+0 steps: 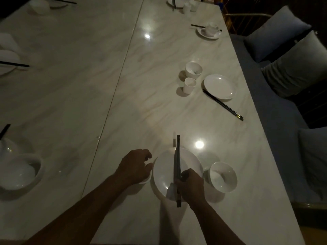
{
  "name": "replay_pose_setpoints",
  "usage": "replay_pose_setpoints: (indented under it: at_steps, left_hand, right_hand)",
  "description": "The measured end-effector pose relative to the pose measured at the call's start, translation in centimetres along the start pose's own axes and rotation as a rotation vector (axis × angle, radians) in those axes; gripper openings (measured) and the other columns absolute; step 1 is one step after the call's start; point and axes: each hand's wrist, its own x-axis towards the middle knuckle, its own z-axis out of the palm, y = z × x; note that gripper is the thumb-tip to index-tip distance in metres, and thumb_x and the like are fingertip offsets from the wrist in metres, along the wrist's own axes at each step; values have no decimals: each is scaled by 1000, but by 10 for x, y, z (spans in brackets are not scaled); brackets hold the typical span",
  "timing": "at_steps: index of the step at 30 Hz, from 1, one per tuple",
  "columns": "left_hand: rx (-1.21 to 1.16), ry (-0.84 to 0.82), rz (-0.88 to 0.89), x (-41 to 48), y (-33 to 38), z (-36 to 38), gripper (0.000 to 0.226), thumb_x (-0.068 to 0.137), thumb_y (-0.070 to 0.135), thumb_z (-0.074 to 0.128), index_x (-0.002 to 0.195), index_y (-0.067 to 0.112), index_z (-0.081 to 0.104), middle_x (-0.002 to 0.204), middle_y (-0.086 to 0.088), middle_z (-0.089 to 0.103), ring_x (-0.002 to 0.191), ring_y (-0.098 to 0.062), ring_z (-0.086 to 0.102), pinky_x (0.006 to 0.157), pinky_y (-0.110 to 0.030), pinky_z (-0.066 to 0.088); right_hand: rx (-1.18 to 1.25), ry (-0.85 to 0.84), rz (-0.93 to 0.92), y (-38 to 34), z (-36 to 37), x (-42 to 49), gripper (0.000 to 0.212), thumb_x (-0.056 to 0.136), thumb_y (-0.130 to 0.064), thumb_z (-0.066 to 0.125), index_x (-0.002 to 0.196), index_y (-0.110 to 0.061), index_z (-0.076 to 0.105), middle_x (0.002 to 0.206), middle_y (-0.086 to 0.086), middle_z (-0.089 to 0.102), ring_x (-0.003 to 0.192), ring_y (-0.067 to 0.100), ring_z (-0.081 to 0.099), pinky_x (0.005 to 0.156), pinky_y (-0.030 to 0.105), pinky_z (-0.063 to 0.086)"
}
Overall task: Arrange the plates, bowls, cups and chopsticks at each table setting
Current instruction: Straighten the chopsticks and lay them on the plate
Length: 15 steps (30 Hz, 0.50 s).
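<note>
A white plate point(164, 170) lies in front of me on the marble table. My right hand point(192, 184) pinches a pair of dark chopsticks point(178, 156) that lie lengthwise across the plate. My left hand point(136, 165) curls over a small white cup point(146, 179) just left of the plate; most of the cup is hidden under it. A white bowl point(223, 176) stands right of the plate. Further up the table sit a second plate point(219, 86), a cup point(189, 85), a bowl point(193, 70) and loose chopsticks point(223, 104).
More settings lie at the far right point(209, 30), the far end point(177, 1) and along the left table, including a large bowl point(21, 171). A seam point(113, 96) joins the two tables. A blue bench with cushions point(292, 68) runs along the right edge.
</note>
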Motion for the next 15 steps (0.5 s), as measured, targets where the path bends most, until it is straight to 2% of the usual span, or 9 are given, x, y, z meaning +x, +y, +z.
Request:
replay_pose_setpoints:
  at_steps: [7,12,15]
  left_hand:
    - [14,15,14,3,1,-1,36,81,38,69,114,22,63,103,5,68,91,-12,63,82,-32,55]
    - [3,18,12,9,5,-1,34,81,35,69,112,22,63,99,5,68,89,-12,64,80,-30,54]
    - [4,21,14,12,6,2,34,80,33,69,112,23,63,101,6,68,89,-11,63,80,-29,54]
  right_hand:
    - [19,-9,3,1,0,-1,23,83,-22,76,94,-21,57,87,-3,64,72,9,67,61,23,59]
    - [27,-19,8,4,0,-1,22,84,-22,76,92,-23,56,87,-4,63,73,9,67,65,27,60]
    - [20,-21,11,3,-2,0,23,84,-24,75,96,-23,56,89,-4,63,72,7,66,62,21,57]
